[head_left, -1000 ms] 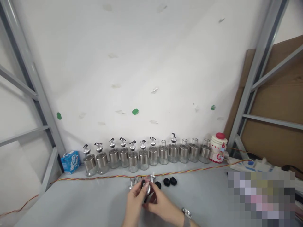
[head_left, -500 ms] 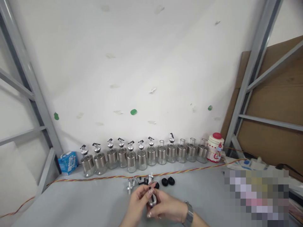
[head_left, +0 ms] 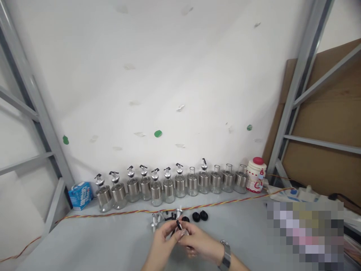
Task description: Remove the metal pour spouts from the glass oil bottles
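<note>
A pour spout [head_left: 179, 225] with a black flip cap sits between my two hands at the near middle of the table, mostly covered by my fingers. My left hand [head_left: 164, 241] is closed, thumb and fingertips on the spout from the left. From the other side my right hand [head_left: 199, 241], with a watch on the wrist, closes round its lower part. Just beyond my fingers lie silver spout bodies [head_left: 153, 221], small black levers [head_left: 170, 216] and round black stoppers [head_left: 203, 215].
Glass bottles with steel sleeves [head_left: 156, 190] line the wall; several carry spouts, others have bare necks [head_left: 229, 167]. A blue carton [head_left: 81, 195] stands left, a white jar with a red lid [head_left: 256, 176] right. A twisted red-yellow cord [head_left: 121, 213] crosses the table. Metal posts flank both sides.
My hands have turned the spout: its silver top faced up before, and now mostly the black cap shows. The right fingers have drawn in closer to the left ones.
</note>
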`<state>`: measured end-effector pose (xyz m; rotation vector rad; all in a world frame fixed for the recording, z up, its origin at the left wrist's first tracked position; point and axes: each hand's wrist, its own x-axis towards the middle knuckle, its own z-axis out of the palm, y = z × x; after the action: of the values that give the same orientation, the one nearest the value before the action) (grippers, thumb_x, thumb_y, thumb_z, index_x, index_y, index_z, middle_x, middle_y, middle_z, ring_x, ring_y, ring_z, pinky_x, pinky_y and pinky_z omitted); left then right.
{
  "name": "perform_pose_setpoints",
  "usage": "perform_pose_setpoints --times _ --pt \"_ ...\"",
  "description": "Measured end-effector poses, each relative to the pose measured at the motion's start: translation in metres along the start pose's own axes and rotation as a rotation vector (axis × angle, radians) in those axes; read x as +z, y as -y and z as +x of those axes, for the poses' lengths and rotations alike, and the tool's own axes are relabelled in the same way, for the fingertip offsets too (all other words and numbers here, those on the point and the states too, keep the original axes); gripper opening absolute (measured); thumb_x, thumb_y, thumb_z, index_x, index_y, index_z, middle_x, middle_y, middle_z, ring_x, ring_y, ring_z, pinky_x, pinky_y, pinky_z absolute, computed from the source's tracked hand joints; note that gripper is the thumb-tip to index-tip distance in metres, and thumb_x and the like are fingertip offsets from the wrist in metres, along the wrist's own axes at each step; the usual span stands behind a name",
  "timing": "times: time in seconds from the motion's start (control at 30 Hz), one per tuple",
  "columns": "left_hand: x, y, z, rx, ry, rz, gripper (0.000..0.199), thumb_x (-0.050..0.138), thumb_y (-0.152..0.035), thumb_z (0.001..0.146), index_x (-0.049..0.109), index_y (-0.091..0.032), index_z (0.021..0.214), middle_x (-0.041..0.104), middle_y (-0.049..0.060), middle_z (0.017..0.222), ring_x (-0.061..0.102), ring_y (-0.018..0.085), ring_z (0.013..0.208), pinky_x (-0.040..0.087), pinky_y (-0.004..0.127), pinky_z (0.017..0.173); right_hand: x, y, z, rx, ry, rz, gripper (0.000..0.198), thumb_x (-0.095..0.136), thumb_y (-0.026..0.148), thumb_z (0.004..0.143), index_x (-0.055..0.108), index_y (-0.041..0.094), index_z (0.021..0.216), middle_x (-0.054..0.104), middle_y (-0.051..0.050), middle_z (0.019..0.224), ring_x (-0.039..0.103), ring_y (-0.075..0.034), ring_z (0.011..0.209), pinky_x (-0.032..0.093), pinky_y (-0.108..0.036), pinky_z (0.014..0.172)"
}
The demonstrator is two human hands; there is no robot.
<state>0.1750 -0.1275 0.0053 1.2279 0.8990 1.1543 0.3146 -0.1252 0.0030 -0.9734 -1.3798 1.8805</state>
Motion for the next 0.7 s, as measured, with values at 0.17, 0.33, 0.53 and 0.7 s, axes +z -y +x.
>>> perform_pose_setpoints --times 0.17,0.33,0.53,0.7 --pt "-0.004 -0.006 -0.009 0.182 -0.181 0.360 0.025 0.067 -0.034 0.063 0.064 -0.022 0.084 0.065 0.006 0.085 0.057 0.020 0.082 0.041 0.025 0.078 -0.002 -0.005 0.001 -0.311 -0.274 -0.478 0.012 0.054 0.022 0.068 0.051 0.018 0.079 0.052 0.003 0.069 0.049 -0.011 0.064 0.036 -0.022 0.059" --pt "-0.005 0.001 -0.012 0.164 -0.105 0.563 0.025 0.052 -0.043 0.075 0.058 -0.022 0.064 0.055 0.001 0.057 0.050 0.015 0.056 0.035 0.021 0.056 -0.003 -0.011 -0.002 -0.376 -0.422 -0.850 0.028 0.043 0.008 0.067 0.050 0.020 0.092 0.057 -0.004 0.095 0.052 -0.018 0.091 0.037 -0.025 0.077" --pt "0.002 0.022 -0.007 0.033 -0.037 0.412 0.032 0.038 -0.048 0.080 0.049 -0.021 0.068 0.047 -0.003 0.048 0.047 0.014 0.045 0.035 0.021 0.046 -0.005 -0.009 -0.003 -0.310 -0.400 -1.162 0.036 0.037 0.003 0.069 0.053 0.022 0.095 0.059 -0.005 0.094 0.055 -0.018 0.089 0.037 -0.023 0.073" --pt "0.006 0.025 -0.008 -0.004 -0.013 0.369 0.032 0.038 -0.051 0.079 0.047 -0.022 0.070 0.040 -0.007 0.042 0.040 0.011 0.037 0.030 0.020 0.040 -0.004 -0.012 -0.002 -0.261 -0.480 -1.190 0.035 0.037 -0.001 0.066 0.053 0.021 0.088 0.062 -0.005 0.088 0.058 -0.018 0.084 0.036 -0.022 0.066"
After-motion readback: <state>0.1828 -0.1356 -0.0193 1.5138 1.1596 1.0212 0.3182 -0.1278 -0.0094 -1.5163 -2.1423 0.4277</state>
